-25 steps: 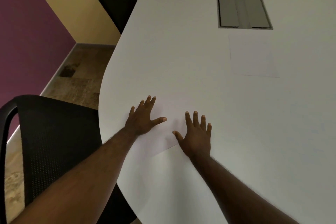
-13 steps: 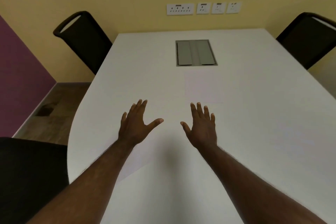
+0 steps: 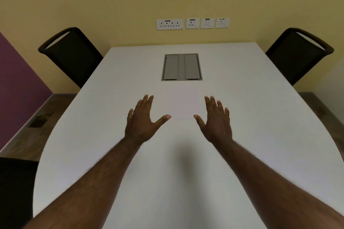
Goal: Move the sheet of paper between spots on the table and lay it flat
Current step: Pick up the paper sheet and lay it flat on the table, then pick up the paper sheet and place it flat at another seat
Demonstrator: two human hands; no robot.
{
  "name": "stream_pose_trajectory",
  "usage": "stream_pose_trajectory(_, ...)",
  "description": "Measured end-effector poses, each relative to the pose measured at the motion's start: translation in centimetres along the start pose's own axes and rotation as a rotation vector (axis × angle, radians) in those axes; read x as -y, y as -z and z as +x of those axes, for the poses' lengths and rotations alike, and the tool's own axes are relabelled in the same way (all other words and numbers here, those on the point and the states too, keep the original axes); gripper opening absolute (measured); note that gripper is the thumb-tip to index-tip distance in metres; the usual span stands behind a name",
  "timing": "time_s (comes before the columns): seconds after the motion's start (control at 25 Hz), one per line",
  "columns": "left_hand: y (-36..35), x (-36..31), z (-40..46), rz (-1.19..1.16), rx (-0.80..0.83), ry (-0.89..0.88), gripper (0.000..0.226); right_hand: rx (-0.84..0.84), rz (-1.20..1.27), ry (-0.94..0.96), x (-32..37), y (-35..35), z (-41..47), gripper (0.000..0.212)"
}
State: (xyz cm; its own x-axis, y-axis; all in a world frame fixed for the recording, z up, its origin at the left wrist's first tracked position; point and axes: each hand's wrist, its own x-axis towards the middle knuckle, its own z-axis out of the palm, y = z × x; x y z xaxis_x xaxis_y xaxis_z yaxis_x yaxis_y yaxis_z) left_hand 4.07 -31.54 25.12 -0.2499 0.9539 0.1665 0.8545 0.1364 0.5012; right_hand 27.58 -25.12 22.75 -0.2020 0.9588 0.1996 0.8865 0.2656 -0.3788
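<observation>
A white sheet of paper point(image 3: 183, 103) lies flat on the white table point(image 3: 251, 117), just in front of the grey cable hatch. My left hand point(image 3: 143, 119) hovers at the sheet's left side, fingers spread, holding nothing. My right hand point(image 3: 216, 120) hovers at its right side, also spread and empty. Both thumbs point toward the sheet's near corners. I cannot tell whether either hand touches the paper. The near-left sheet seen earlier is out of sight now.
A grey cable hatch point(image 3: 182, 67) is set into the table beyond the sheet. Black chairs stand at the far left point(image 3: 70, 55) and far right point(image 3: 296, 54), another at the near left point(image 3: 14, 188). Wall sockets point(image 3: 192, 23) sit behind the table.
Both hands lifted off a sheet at the near-left table edge and moved forward to flank the sheet by the hatch. The view swung from the left edge to the table's middle.
</observation>
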Motion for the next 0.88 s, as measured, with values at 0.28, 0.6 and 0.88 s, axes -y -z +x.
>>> stream_pose_trajectory(0.28, -3.6, -0.2, 5.3, 0.057, 0.037, -0.008, 0.095, -0.011, 0.018, -0.012, -3.1, -2.7, 5.2, 0.075)
stream_pose_trajectory(0.6, -11.2, 4.0, 11.9, 0.101, 0.113, -0.008, 0.090, 0.061, -0.038, -0.037, -6.5, -9.8, 10.5, 0.078)
stream_pose_trajectory(0.88, -19.3, 8.5, 18.5, 0.105, 0.224, 0.039, 0.088, 0.177, -0.077, -0.039, -9.3, -17.8, 15.5, 0.078)
